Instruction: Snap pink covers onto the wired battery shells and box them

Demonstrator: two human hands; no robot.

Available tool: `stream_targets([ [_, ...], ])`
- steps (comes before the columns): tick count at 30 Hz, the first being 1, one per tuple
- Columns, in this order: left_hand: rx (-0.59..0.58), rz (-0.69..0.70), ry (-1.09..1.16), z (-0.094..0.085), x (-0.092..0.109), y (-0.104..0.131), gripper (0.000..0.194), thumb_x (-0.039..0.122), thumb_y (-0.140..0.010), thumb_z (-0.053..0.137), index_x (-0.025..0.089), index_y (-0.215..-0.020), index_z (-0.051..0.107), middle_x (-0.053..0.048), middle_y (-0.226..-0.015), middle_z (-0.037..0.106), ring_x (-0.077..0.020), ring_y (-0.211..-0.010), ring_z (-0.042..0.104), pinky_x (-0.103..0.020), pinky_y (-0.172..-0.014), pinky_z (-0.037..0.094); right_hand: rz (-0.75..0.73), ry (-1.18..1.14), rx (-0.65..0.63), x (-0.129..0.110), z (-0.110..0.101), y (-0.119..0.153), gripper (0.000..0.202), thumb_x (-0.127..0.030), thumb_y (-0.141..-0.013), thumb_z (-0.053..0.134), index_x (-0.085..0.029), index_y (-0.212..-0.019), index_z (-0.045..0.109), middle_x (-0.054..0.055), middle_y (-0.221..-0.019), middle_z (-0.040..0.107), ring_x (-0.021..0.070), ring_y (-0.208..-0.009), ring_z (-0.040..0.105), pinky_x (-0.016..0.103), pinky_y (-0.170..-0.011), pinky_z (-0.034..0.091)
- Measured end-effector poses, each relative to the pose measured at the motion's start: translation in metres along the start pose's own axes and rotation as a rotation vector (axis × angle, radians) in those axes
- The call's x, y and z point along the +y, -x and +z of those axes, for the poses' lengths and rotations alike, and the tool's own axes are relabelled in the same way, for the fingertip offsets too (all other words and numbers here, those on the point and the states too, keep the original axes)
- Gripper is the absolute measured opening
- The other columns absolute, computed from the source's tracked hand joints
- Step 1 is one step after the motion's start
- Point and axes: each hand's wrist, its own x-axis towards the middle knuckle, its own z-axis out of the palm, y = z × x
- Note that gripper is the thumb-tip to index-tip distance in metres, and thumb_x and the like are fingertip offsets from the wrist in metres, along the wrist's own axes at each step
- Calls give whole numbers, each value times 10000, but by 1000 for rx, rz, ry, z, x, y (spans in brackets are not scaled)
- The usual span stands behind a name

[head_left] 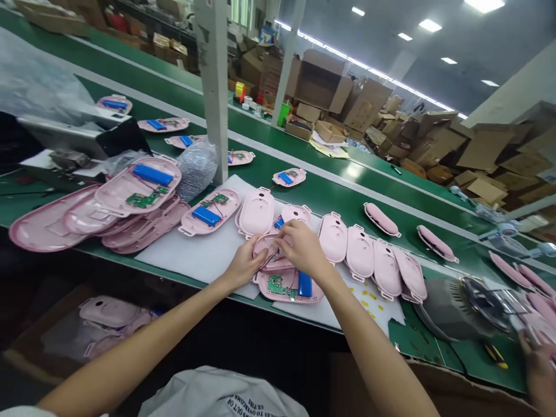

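Note:
My left hand (244, 265) grips the left edge of a pink plastic housing shell (273, 263), thumb over the rim. My right hand (300, 246) pinches its fingertips together over the inside of that shell; thin wires run there, but what the fingertips hold is too small to tell. Just below lies an open pink housing (284, 292) with a green circuit board (278, 284) and a blue battery (304, 285). Another open housing (209, 212) with battery and board rests to the left. A closed pink housing (256, 213) lies just beyond my hands.
Stacked pink shells (56, 217) lie at left by a post (212, 87). Several housings (360, 252) line the white foam sheet (174, 252), near yellow bits (369, 304). At right are a grey machine (452, 307), a cutter (496, 356) and another person's hand (541, 370).

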Motion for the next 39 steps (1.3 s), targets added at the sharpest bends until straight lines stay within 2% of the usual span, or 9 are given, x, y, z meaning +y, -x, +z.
stream_targets([
  [10,8,-1,51,2,-13,5,409,311,-864,517,136,-1233,545,-69,-1114,672,-238,-1021,621,-325,-895,486,-4,213,-62,-11,22,-7,105,-270,-832,615,-211,-805,698,42,-1005,638,195,-938,561,316,-762,447],
  [17,-20,-4,61,0,-8,7,410,259,-850,503,143,-1240,553,-36,-972,699,-182,-772,641,-275,-732,506,69,372,-105,-23,20,-10,125,-285,-824,610,-225,-793,716,34,-990,666,200,-919,578,310,-710,427],
  [22,6,37,83,-1,-10,5,404,245,-827,519,141,-1213,579,-48,-1078,686,-218,-956,636,-297,-854,497,137,418,-152,-28,21,-15,132,-266,-815,589,-219,-788,709,39,-945,680,194,-853,605,297,-669,383],
  [24,13,44,90,-1,-11,5,408,246,-825,519,148,-1217,576,-49,-1105,679,-228,-1005,626,-312,-893,489,171,408,-125,-27,21,-16,111,-279,-803,599,-220,-811,694,35,-908,683,190,-826,608,288,-658,365],
  [29,-1,-2,99,-2,-8,9,455,283,-836,521,134,-1265,539,-71,-1111,678,-241,-977,640,-342,-883,509,318,343,-72,-17,16,-18,276,-444,-666,731,-224,-796,626,-7,-703,639,181,-700,574,263,-593,303],
  [32,18,7,69,-3,-9,7,442,287,-832,527,135,-1247,550,-74,-1125,672,-248,-1030,628,-349,-926,493,238,218,-107,-4,11,-25,308,-415,-653,752,-228,-864,628,-26,-753,648,153,-702,560,244,-596,301],
  [34,10,23,57,-4,-9,5,447,322,-826,545,129,-1229,557,-86,-1144,662,-256,-1053,620,-353,-937,489,143,138,-213,4,7,-32,262,-384,-700,731,-216,-883,649,-27,-746,646,130,-680,544,231,-592,301],
  [37,-9,-25,108,-5,0,4,557,461,-789,593,114,-1223,547,-115,-1141,665,-280,-1006,640,-360,-843,537,-39,103,-364,5,3,-43,152,-325,-790,675,-178,-751,669,-31,-648,616,97,-613,497,220,-574,288],
  [39,1,-78,88,-7,10,-1,620,553,-731,639,146,-1193,568,-90,-1144,678,-294,-1026,634,-377,-858,540,-162,109,-384,1,2,-53,146,-304,-810,665,-169,-754,676,-42,-648,616,81,-602,484,206,-568,291],
])
